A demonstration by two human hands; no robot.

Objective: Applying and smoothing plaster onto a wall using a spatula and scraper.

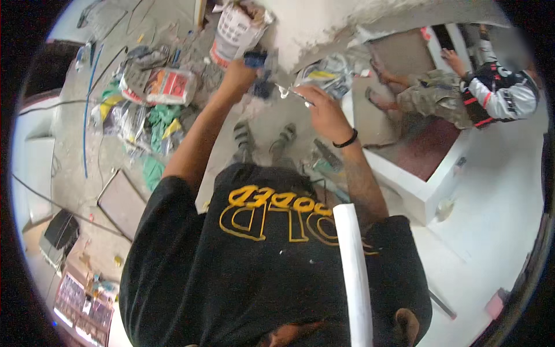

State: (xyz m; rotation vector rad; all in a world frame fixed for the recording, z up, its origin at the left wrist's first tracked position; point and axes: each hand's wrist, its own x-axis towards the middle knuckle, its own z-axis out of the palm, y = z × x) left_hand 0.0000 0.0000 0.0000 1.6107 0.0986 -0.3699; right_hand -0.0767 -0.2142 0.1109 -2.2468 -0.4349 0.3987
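Note:
My left hand [235, 81] is closed on a dark blue object [260, 85], blurred, held out in front of me. To its right, my right hand [325, 111], with a black band at the wrist, grips a thin metal tool [299, 96] with some white material at its tip. The tool's tip is close beside the blue object; whether they touch I cannot tell. My sandalled feet show on the dusty floor below.
A white sack [234, 37] stands ahead. Bags and scraps [153, 87], cables and a framed panel [121, 202] lie at left. At right, another person [485, 92] sits with bare feet on a white-edged raised structure [425, 199]. A pale wall [315, 23] rises ahead.

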